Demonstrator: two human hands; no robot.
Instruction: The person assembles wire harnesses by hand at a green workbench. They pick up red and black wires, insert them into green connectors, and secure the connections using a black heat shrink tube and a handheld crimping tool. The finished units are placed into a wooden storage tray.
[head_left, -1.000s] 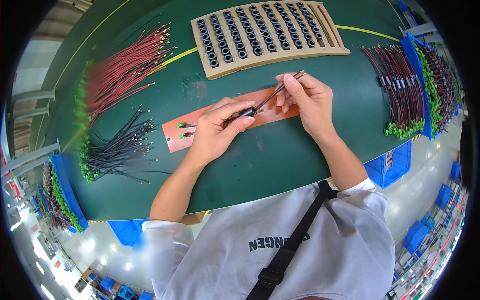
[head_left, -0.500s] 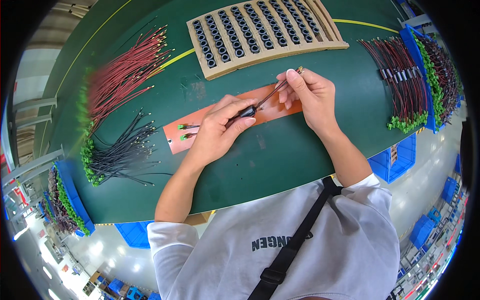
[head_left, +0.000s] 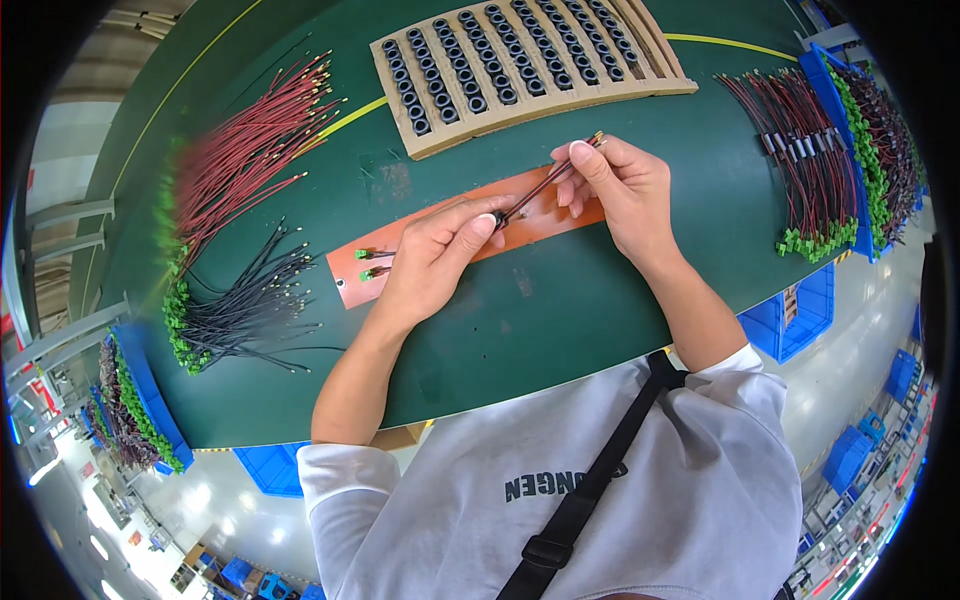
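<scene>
My left hand [head_left: 432,255] is closed, its thumb and fingers pressed round a black ferrite core [head_left: 499,218] threaded on red and black wires [head_left: 535,195]. Most of the core is hidden by the thumb. My right hand [head_left: 622,190] pinches the same wires close to their bare metal tips [head_left: 597,139], which poke out past the thumb and point away from me. Under both hands lies an orange strip [head_left: 350,287]. Two green connectors [head_left: 364,254] with short leads show at its left end, beside my left hand; where those leads run is covered by the fingers.
Beyond my hands stands a cardboard tray [head_left: 440,143] with rows of black ferrite cores. Red wires [head_left: 250,135] and black wires [head_left: 250,305] with green connectors lie at left. Finished-looking wire bundles [head_left: 805,165] lie at right, by a blue bin [head_left: 835,130].
My left thumb and fingers have shifted over the ferrite core, which now shows much less. My right hand has stayed nearly in place on the wires.
</scene>
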